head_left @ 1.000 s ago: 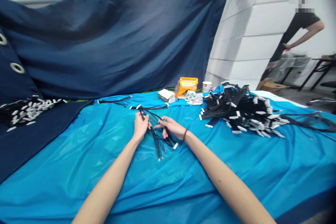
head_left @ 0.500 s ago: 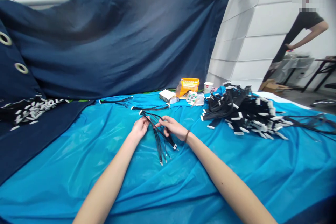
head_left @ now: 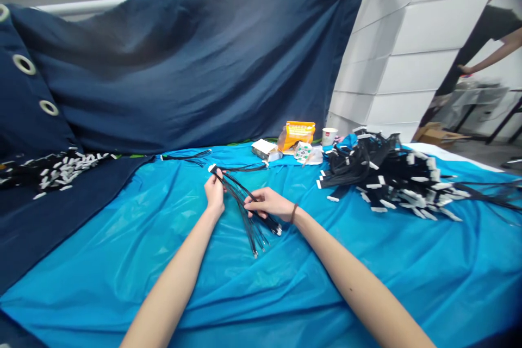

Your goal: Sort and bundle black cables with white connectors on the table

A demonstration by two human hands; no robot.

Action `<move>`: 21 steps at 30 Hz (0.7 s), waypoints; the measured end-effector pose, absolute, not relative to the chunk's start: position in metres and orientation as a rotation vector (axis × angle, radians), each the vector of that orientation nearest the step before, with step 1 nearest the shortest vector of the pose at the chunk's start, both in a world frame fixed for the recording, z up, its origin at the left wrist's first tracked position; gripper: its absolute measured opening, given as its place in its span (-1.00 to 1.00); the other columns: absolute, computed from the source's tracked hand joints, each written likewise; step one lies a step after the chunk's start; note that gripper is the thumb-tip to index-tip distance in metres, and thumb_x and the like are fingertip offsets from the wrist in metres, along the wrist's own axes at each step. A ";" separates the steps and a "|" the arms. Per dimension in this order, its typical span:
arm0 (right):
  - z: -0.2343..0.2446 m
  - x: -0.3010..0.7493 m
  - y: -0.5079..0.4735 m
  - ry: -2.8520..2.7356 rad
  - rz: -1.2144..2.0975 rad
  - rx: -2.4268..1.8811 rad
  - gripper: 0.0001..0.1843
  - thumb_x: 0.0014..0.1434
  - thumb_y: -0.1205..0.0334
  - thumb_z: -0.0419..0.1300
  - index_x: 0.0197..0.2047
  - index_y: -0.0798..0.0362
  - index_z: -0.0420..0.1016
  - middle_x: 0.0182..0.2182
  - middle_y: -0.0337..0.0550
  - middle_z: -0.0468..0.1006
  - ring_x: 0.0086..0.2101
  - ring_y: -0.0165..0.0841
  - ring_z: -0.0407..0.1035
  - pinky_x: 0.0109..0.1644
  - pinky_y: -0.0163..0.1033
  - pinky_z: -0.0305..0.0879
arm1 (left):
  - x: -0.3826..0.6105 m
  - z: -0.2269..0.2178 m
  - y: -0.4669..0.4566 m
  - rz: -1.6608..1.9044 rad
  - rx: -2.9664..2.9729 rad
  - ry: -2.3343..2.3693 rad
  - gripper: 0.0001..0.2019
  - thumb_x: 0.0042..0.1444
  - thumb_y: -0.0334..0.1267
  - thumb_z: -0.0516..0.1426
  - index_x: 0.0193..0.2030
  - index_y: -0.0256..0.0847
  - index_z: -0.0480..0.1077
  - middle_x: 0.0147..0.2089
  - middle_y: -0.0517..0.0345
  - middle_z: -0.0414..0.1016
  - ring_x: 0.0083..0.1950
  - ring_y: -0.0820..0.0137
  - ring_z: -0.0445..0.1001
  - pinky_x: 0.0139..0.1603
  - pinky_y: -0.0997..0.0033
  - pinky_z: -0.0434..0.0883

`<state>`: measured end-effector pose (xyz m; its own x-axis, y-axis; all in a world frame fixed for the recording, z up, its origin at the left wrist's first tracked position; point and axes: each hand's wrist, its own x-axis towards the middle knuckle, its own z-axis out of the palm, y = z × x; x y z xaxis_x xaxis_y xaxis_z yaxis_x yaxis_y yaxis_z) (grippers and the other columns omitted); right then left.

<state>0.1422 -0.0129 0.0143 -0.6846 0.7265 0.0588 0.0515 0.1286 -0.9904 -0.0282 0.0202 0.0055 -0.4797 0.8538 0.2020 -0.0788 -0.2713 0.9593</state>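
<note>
The left hand pinches the upper end of a wire bundle, fingers closed just below its white connector, so the thin black strands hang straight down toward the desk. The right hand closes loosely around the bundle lower down, fingers curled over the wires as if to gather them into one line; their loose ends fan out past it, tipped with small metal pins. The bundle sits over the middle of the desk, on a glossy, wrinkled blue plastic sheet. To the right lies a tangled pile of similar black wires with white plugs. An orange packet and a paper cup stand near the dark blue cloth behind.
</note>
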 end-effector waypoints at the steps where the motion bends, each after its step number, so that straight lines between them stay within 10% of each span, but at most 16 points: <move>1: 0.014 0.143 -0.013 -1.868 1.597 -0.746 -0.68 -0.06 0.06 0.22 -0.36 0.17 0.39 -0.55 -0.23 0.48 -0.73 -0.64 0.09 -0.68 -0.48 -0.07 | -0.028 0.006 0.020 1.834 1.025 1.309 -0.52 -0.13 0.14 0.09 -0.35 -0.32 0.42 -0.62 0.26 0.26 -0.63 0.57 0.15 -0.62 0.57 0.10; 21: 0.023 0.153 -0.013 -1.952 1.593 -0.690 -0.63 -0.09 0.04 0.24 -0.35 0.22 0.48 -0.56 -0.22 0.48 -0.69 -0.64 0.00 -0.65 -0.44 -0.13 | -0.032 0.004 0.028 1.767 1.262 1.202 -0.61 -0.01 0.05 0.04 -0.31 -0.29 0.37 -0.43 0.17 0.34 -0.46 0.49 0.27 -0.47 0.53 0.23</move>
<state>0.1526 -0.0132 0.0234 -0.7334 0.6755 0.0767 0.0602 0.1769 -0.9824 -0.0321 0.0282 0.0044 -0.3272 0.8771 0.3517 0.0047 -0.3707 0.9287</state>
